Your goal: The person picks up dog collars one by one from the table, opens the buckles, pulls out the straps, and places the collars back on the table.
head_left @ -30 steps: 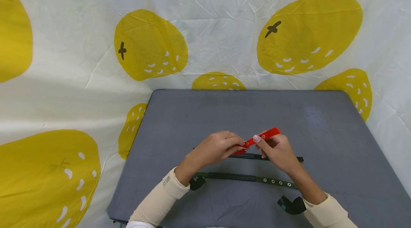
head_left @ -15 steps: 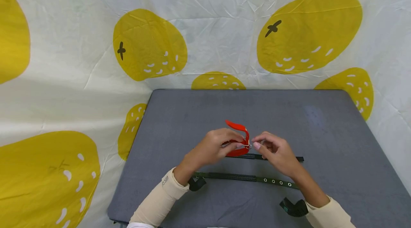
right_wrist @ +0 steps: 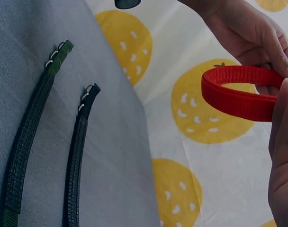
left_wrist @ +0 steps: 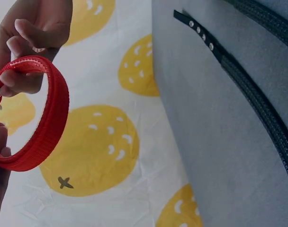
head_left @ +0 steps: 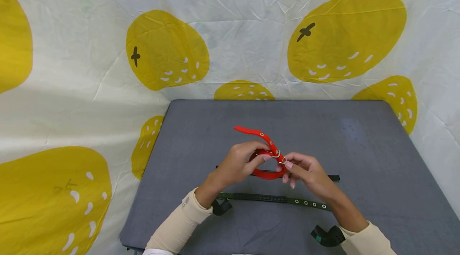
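Observation:
A red collar [head_left: 267,174] is bent into a loop above the table, its metal-eyeleted tail [head_left: 251,131] rising free past the buckle [head_left: 276,154]. My left hand [head_left: 238,163] grips the loop's left side near the buckle, thumb in front. With thumb and fingers my right hand [head_left: 312,173] pinches the collar at its right side, beside a metal ring. In the left wrist view the collar's ribbed band [left_wrist: 58,113] spans between both hands. The right wrist view shows the closed round of the red band [right_wrist: 238,104], its buckle end hidden behind fingers.
A dark green collar [head_left: 258,197] with eyelets lies stretched across the grey table [head_left: 215,127], in front of a black collar [head_left: 334,178] partly hidden behind the hands. Black wrist devices [head_left: 328,236] sit on both wrists. A white cloth [head_left: 244,47] with yellow fruit prints hangs behind.
The red tail, first held out to the right, has swung up and left through the buckle area. My right hand let it go and then took hold beside the buckle; the loop has widened.

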Demonstrator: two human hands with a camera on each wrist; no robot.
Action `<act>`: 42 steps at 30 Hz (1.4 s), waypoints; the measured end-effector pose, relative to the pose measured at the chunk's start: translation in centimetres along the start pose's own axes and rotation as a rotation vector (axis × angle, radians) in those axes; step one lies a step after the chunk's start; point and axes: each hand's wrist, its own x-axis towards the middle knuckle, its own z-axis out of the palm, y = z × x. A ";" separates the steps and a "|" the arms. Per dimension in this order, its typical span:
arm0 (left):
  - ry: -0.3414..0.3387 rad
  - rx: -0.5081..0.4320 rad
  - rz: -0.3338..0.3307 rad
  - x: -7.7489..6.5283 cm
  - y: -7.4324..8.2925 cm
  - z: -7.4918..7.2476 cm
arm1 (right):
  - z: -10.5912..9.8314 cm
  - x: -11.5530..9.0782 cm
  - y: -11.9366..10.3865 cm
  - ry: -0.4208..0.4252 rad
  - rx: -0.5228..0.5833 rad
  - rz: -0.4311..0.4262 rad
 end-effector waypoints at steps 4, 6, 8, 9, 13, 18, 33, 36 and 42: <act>-0.036 0.032 -0.004 0.1 0.1 -0.1 | 0.1 0.0 -0.2 0.026 -0.014 0.012; -0.056 0.045 -0.002 0.1 0.1 0.0 | 0.2 0.0 -0.3 0.041 -0.043 0.008; -0.071 0.046 -0.006 0.1 0.0 0.1 | 0.3 0.1 -0.4 0.057 -0.075 0.012; -0.077 0.042 -0.014 0.1 -0.1 0.2 | 0.4 0.1 -0.4 0.065 -0.089 0.012; -0.085 -0.003 -0.064 0.0 -0.1 0.6 | 0.6 0.2 -0.5 0.085 -0.121 0.024; -0.066 -0.095 -0.123 -0.1 0.1 1.1 | 0.7 0.3 -0.8 0.082 -0.117 0.006; -0.096 -0.319 -0.211 0.6 1.6 1.1 | 0.9 0.8 -1.1 0.140 -0.060 -0.030; -0.082 -0.377 -0.208 0.6 1.6 1.3 | 0.9 0.8 -1.1 0.118 -0.028 -0.050; -0.055 -0.406 -0.172 0.5 1.3 1.7 | 0.9 0.7 -1.5 0.063 0.032 -0.087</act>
